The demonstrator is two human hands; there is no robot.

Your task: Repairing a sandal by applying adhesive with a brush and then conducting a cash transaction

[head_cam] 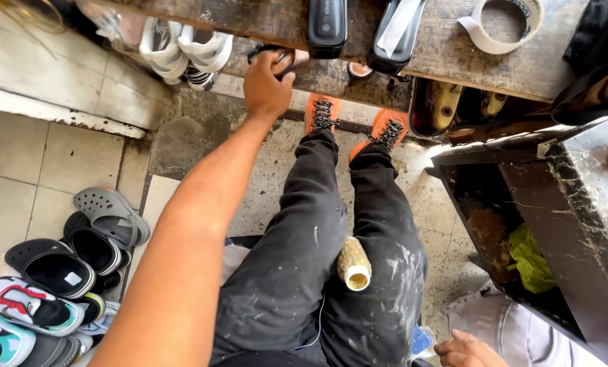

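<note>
A heap of shoes lies on the tiled floor [39, 183] at lower left: a grey clog [111, 214], a black clog [94, 249], a black slide [51, 267] and a white sneaker with red trim [32, 306]. White sneakers [181, 51] hang off the worn wooden desk [447, 58] at the top. On the desk lie a tape roll [501, 27] and two black shoes [328, 27]. A thread spool [353, 264] rests between the dark trousers [297, 272], above orange shoes [322, 112]. At right, a dark cabinet [576, 224] holds a green cloth [530, 258].
</note>
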